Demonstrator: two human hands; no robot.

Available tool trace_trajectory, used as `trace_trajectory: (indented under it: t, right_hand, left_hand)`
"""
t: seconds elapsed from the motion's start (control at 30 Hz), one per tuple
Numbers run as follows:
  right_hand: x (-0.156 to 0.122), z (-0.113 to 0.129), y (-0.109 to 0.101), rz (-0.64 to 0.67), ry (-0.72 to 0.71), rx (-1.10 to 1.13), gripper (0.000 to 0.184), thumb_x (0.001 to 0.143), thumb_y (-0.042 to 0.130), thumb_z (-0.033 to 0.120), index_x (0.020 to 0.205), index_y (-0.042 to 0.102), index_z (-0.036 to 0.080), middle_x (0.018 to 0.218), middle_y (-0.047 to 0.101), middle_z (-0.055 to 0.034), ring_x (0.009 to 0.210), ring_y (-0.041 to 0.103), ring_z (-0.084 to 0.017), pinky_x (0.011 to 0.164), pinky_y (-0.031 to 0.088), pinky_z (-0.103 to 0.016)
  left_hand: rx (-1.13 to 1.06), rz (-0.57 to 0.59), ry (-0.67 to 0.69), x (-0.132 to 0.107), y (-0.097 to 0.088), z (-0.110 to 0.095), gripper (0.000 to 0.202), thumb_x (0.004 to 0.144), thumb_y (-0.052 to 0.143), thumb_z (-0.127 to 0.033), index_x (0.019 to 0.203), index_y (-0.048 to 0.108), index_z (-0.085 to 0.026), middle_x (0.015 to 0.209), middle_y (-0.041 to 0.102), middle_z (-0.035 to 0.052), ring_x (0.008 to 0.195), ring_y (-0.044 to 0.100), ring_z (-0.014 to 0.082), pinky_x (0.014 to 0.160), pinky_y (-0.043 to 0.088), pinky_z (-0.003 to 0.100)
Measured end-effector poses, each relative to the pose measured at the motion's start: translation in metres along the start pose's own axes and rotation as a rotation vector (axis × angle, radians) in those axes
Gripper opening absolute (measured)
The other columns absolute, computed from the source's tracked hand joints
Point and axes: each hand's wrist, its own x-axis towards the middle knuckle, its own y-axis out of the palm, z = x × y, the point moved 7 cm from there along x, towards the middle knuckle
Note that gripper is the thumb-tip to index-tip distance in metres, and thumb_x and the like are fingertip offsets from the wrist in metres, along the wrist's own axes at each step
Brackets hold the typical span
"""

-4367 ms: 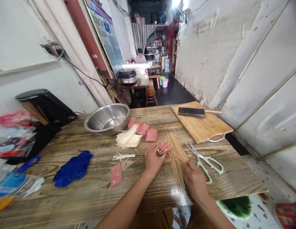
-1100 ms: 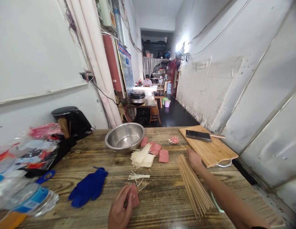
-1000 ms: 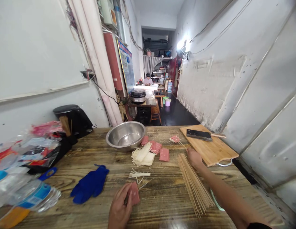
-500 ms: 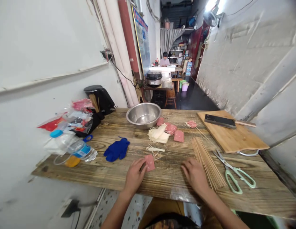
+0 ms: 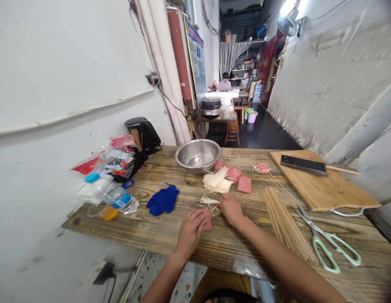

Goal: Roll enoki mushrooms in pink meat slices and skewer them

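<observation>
Near table edge: left hand laid palm-down, fingers loosely extended, not clenched, pressing one pink meat slice flat against the wood. Just beyond it: right hand, back turned to the camera, fingertips at the small mushroom bundle; impossible to tell whether pinched shut or merely touching. Slice and bundle close together, between the two hands.

Done, judging by the layout: only one loaded skewer, bearing pink rolls, lying beside the cutting board.

Left, by the same judgement: nearly everything. Larger mushroom heap untouched next to the steel bowl; several further meat slices flat and unrolled; thick sheaf of bare bamboo sticks right of the hands. Slice under the left hand not yet rolled, nothing on it so far.

Elsewhere: cleaver on the board, scissors at far right, blue glove and water bottle at left. Another person seated far down the corridor.
</observation>
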Motion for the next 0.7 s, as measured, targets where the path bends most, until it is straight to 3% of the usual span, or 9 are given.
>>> trace_trajectory:
  t: [0.17,0.3,0.4,0.47,0.57,0.7]
  right_hand:
    - [-0.009,0.014,-0.033,-0.059,-0.242,-0.068,0.020,0.092,0.047,0.017,0.086,0.066,0.015,0.090,0.062,-0.0103,0.088,0.053,-0.022,0.072,0.039,-0.030]
    - [-0.022,0.011,-0.064,-0.053,-0.323,0.014,0.019,0.092,0.050,0.022,0.090,0.067,0.014,0.088,0.063,-0.0099,0.087,0.055,-0.021,0.074,0.041,-0.030]
    - [-0.029,-0.008,-0.079,-0.098,-0.241,0.311,0.020,0.088,0.055,0.020,0.104,0.065,0.015,0.092,0.065,-0.0086,0.086,0.057,-0.018,0.076,0.043,-0.029]
    - [-0.035,-0.028,-0.082,-0.169,-0.088,0.579,0.028,0.083,0.059,0.023,0.109,0.064,0.014,0.090,0.066,-0.0070,0.079,0.058,-0.017,0.072,0.045,-0.028]
    - [-0.047,-0.044,-0.072,-0.196,0.107,0.967,0.027,0.079,0.063,0.034,0.097,0.068,0.015,0.082,0.068,-0.0041,0.072,0.060,-0.015,0.068,0.047,-0.027]
    - [-0.060,-0.037,-0.063,-0.184,0.141,1.205,0.026,0.077,0.063,0.040,0.086,0.070,0.017,0.078,0.069,-0.0021,0.071,0.060,-0.015,0.068,0.047,-0.026]
  left_hand:
    - [0.009,0.045,0.013,0.047,-0.002,-0.016,0.030,0.088,0.054,-0.025,0.117,0.065,-0.024,0.119,0.066,0.0079,0.118,0.052,0.0253,0.106,0.029,0.050]
    - [-0.156,0.219,-0.010,0.072,0.013,-0.031,0.022,0.086,0.057,-0.026,0.102,0.071,-0.027,0.100,0.073,0.0041,0.102,0.061,0.0233,0.106,0.027,0.049]
    - [-0.373,0.299,-0.123,0.078,0.024,-0.036,0.020,0.084,0.057,-0.032,0.091,0.075,-0.025,0.086,0.074,0.0026,0.085,0.065,0.0210,0.095,0.040,0.041]
    - [-0.562,0.296,-0.257,0.078,0.030,-0.035,0.026,0.082,0.058,-0.039,0.087,0.075,-0.020,0.083,0.074,0.0035,0.080,0.065,0.0208,0.085,0.046,0.035]
    - [-0.804,0.276,-0.411,0.072,0.039,-0.037,0.034,0.077,0.061,-0.046,0.081,0.075,-0.015,0.083,0.074,0.0050,0.081,0.065,0.0212,0.080,0.048,0.031]
    - [-0.866,0.320,-0.428,0.064,0.048,-0.048,0.036,0.074,0.066,-0.048,0.087,0.076,-0.016,0.077,0.073,0.0042,0.080,0.066,0.0223,0.082,0.049,0.033]
